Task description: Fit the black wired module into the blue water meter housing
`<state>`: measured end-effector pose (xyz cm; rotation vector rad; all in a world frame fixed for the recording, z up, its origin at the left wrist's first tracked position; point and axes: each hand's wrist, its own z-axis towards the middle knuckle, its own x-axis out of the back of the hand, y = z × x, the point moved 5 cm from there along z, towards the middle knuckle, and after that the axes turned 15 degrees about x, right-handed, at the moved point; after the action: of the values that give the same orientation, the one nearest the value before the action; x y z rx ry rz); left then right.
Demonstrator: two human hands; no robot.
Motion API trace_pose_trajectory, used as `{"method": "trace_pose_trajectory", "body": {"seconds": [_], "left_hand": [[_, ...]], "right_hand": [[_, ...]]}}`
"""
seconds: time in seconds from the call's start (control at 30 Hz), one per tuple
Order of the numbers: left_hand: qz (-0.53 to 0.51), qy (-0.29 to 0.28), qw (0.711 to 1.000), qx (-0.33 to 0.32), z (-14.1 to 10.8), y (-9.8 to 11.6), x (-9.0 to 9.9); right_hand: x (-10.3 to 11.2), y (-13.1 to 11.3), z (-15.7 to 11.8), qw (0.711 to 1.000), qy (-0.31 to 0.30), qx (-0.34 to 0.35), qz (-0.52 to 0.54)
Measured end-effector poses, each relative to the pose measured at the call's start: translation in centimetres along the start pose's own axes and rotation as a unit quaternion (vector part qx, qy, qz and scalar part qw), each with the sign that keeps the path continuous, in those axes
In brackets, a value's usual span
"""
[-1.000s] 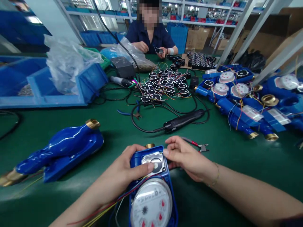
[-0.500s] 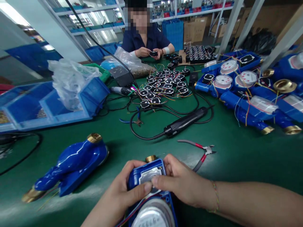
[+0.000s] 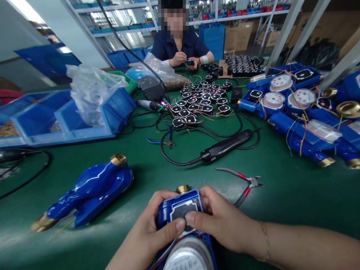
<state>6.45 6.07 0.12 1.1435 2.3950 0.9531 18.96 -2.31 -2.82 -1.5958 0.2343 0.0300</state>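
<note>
A blue water meter (image 3: 208,243) with a brass fitting at its far end sits at the near edge of the view, between both hands. Set into its upper recess is a black module (image 3: 180,212) with a white outline. My left hand (image 3: 153,225) wraps the meter's left side, its thumb pressing on the module. From the right, my right hand (image 3: 222,219) grips the other side, thumb tip beside the left one. Loose thin wires run below the thumbs, next to the round clear dial (image 3: 188,258). The fingers under the casing are hidden.
Another blue meter (image 3: 92,187) lies on its side at left. Red-grey cutters (image 3: 251,182), a black electric screwdriver (image 3: 227,146) and blue-handled pliers (image 3: 168,142) lie ahead. Beyond are wired black modules (image 3: 206,96), blue bins (image 3: 64,131), more meters (image 3: 306,127) and a co-worker (image 3: 180,45) holding a module.
The view has shifted slightly, so the whole scene sits a little farther right. Both hands keep their hold on the meter, thumbs still on the module.
</note>
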Motion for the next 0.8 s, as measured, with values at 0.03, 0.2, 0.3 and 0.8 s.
{"method": "trace_pose_trajectory", "body": {"seconds": [0.03,0.2,0.3,0.8], "left_hand": [[0.007,0.002,1.000,-0.010,0.0,0.0,0.0],[-0.003,0.003,0.998,-0.070,-0.3,-0.6,0.0],[0.032,0.013,0.990,-0.135,-0.4,-0.9,0.3],[0.333,0.062,0.899,-0.277,-5.7,3.1,2.1]], "right_hand": [[0.2,-0.4,-0.1,1.000,-0.008,0.004,-0.030],[1.1,-4.6,-0.2,0.938,-0.041,0.122,-0.321],[-0.1,-6.6,-0.3,0.870,-0.151,0.212,-0.419],[-0.3,-8.0,0.3,0.940,-0.051,0.232,-0.243]]}}
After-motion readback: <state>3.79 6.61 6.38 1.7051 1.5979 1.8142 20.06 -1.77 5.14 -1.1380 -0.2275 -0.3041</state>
